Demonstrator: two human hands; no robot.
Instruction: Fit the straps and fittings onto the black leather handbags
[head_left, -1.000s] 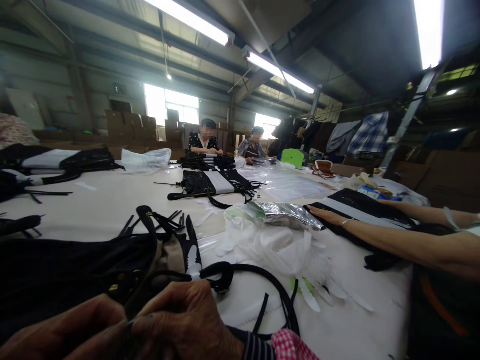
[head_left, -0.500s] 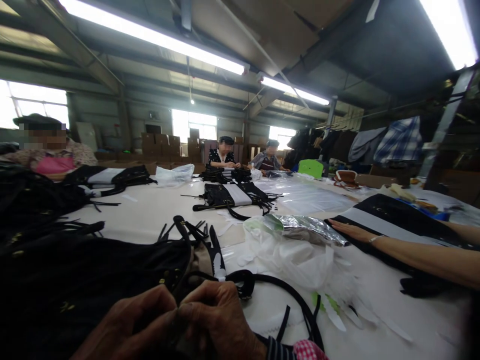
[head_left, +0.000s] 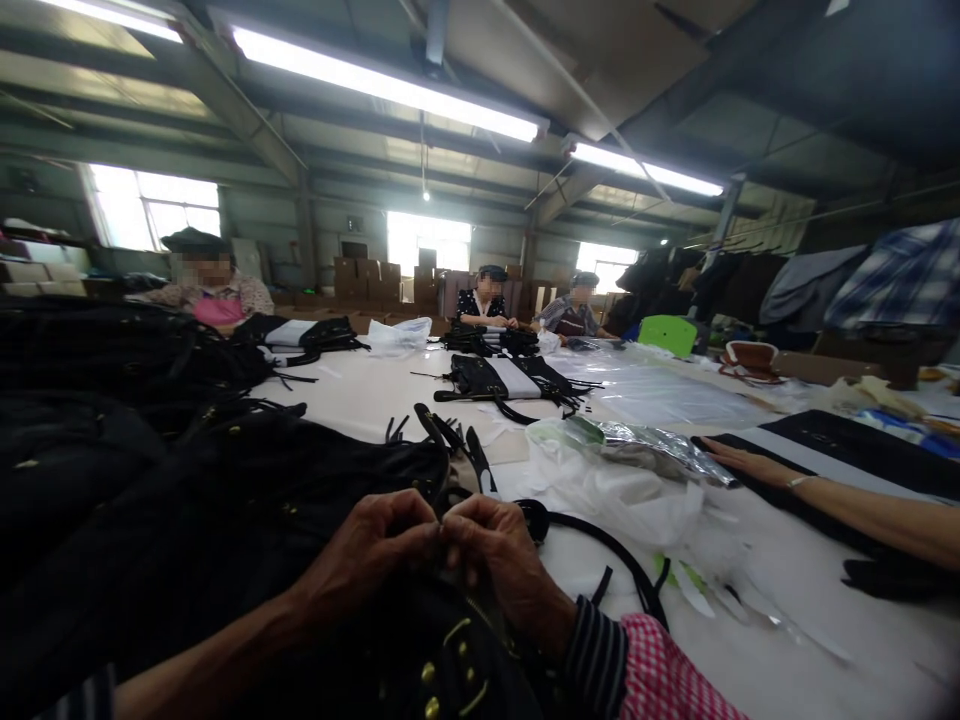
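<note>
Thumb and fingers of my left hand [head_left: 386, 545] are pinched together at the top of a black bag [head_left: 397, 640] with gold-coloured studs. My right hand [head_left: 499, 555] pinches at the same spot, its fingertips almost touching the left ones. What lies between the fingertips is too small and dark to make out. A brass-toned zipper [head_left: 484, 615] runs along the bag just below my right hand. Beside that hand, a black strap [head_left: 600, 530] curves over the white table [head_left: 780, 610].
Black bags [head_left: 187, 470] are heaped on the left. Crumpled clear plastic [head_left: 622, 500] and paper scraps lie right of centre. At the right, a co-worker's hand [head_left: 739, 460] rests by a black bag with a grey band [head_left: 817, 455]. More co-workers sit across the table.
The view has turned left and tilted down, so more of my forearms and the studded bag shows. Both hands stay pinched together at the bag.
</note>
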